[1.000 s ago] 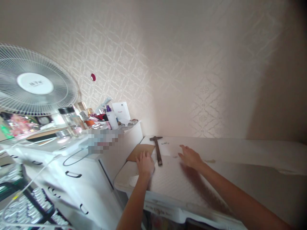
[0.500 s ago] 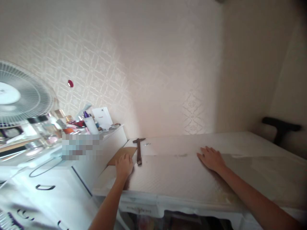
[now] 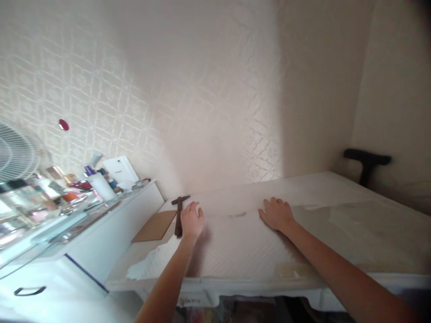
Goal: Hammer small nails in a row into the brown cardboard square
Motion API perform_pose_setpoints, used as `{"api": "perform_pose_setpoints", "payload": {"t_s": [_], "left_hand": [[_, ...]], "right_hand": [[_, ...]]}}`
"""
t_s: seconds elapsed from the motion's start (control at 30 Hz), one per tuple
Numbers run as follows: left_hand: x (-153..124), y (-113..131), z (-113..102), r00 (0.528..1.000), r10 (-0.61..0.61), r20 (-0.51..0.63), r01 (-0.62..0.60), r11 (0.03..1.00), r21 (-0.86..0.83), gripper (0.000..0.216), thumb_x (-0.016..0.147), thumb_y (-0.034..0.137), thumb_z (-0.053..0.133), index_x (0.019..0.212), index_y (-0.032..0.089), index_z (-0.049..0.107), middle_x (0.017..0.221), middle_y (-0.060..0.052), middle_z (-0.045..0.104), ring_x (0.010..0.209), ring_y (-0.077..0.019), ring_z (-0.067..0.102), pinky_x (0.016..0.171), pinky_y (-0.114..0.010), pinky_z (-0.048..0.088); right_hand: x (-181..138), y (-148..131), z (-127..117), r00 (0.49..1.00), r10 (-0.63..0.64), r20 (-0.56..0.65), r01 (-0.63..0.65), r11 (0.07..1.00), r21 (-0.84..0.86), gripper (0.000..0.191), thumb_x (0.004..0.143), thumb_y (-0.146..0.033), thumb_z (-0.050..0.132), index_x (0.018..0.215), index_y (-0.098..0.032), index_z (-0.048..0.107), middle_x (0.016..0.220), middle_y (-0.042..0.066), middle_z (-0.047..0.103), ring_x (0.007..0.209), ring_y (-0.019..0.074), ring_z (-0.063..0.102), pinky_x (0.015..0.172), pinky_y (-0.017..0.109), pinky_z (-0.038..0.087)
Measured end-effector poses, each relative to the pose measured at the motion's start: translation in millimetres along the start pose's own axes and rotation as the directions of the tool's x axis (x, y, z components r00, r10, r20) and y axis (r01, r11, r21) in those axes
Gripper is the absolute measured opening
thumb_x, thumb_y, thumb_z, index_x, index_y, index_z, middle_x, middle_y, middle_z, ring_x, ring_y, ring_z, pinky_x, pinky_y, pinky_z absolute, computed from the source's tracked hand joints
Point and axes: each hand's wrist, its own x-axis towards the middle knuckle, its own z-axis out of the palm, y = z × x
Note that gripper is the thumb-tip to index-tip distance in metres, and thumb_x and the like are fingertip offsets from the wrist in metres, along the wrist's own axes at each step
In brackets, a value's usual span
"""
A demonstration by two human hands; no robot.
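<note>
My left hand (image 3: pixel 191 220) is just right of a hammer (image 3: pixel 178 219), over the white desk (image 3: pixel 232 251). Its fingers point away from me, slightly bent, with a gap between thumb and fingers, and nothing shows in them. The hammer has a dark metal head turned to the wall and a brown handle partly behind the hand. Left of it lies a flat brown board (image 3: pixel 155 226). Farther right, my right hand (image 3: pixel 276 214) rests palm down on the desk, fingers spread, holding nothing.
A white cabinet (image 3: pixel 90 244) on the left carries bottles, a white box (image 3: pixel 120 169) and other small items. Behind them stands a fan (image 3: pixel 16 150). A patterned wall (image 3: pixel 215 112) closes off the back. Past the desk's right edge is a dark T-shaped support (image 3: pixel 367 159).
My left hand has moved from the brown board to the hammer's right side. Small shiny bits by the hammer are now out of sight. The view has turned right; my right hand stays flat.
</note>
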Motion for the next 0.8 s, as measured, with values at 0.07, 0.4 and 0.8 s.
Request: {"api": "perform_pose_setpoints", "payload": {"t_s": [0.07,0.4,0.8], "left_hand": [[0.5,35.9,10.0,0.998,0.020,0.063,-0.016,0.998,-0.063,0.038,0.091,0.026,0.035,0.124,0.016,0.050,0.136,-0.010,0.047,0.128,-0.0216,0.040,0.107,-0.042,0.028],[-7.1,151.5,43.5,0.928,0.201,0.315,-0.168,0.977,-0.128,0.048,0.093,0.040,0.026,0.136,0.021,0.039,0.146,-0.010,0.035,0.135,-0.0265,0.028,0.108,-0.054,0.021],[-12.8,150.0,48.0,0.838,0.325,0.437,-0.298,0.945,-0.132,0.056,0.092,0.048,0.020,0.139,0.020,0.034,0.148,-0.015,0.029,0.136,-0.0319,0.025,0.106,-0.057,0.020]], "right_hand": [[1.5,0.7,-1.3,1.000,-0.003,-0.017,0.003,1.000,-0.007,0.043,0.087,-0.042,0.037,0.109,-0.012,0.059,0.109,0.020,0.057,0.103,0.0313,0.052,0.084,0.043,0.037],[6.0,9.6,-0.8,1.000,0.014,-0.018,-0.013,1.000,0.008,0.045,0.089,-0.040,0.035,0.114,-0.011,0.058,0.115,0.019,0.057,0.108,0.0302,0.050,0.088,0.042,0.038],[10.1,20.0,7.8,0.987,-0.008,0.160,0.000,0.999,0.053,0.058,0.090,-0.052,0.027,0.139,-0.023,0.039,0.148,0.011,0.029,0.135,0.0311,0.024,0.105,0.057,0.018]]}}
